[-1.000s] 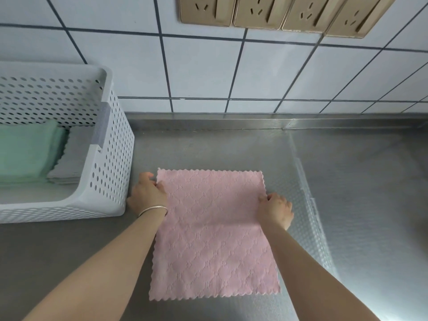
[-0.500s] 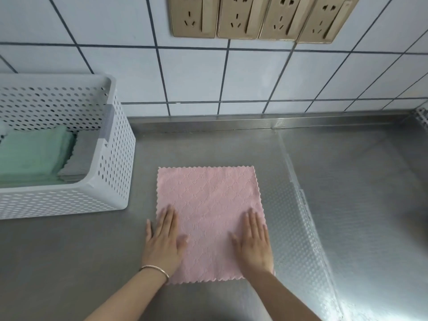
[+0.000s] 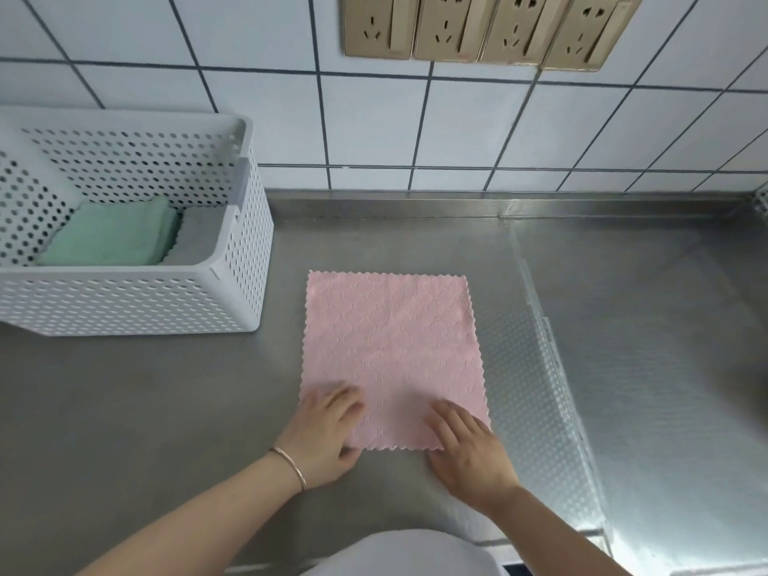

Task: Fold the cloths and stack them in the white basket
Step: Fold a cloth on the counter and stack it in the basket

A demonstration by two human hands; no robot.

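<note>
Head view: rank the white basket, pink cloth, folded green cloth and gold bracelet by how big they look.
1. white basket
2. pink cloth, though it lies nearer the camera, so the gap is unsure
3. folded green cloth, partly hidden by the basket wall
4. gold bracelet

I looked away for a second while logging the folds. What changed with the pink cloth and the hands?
The pink cloth was folded in half. Left hand and right hand let go and slid flat to its near edge. The white basket and its cloths stayed put.

I see a shiny steel counter (image 3: pixel 623 347) under everything. Behind it stands a white tiled wall (image 3: pixel 457 130). High up on it sit four gold sockets (image 3: pixel 482 27) side by side.
</note>
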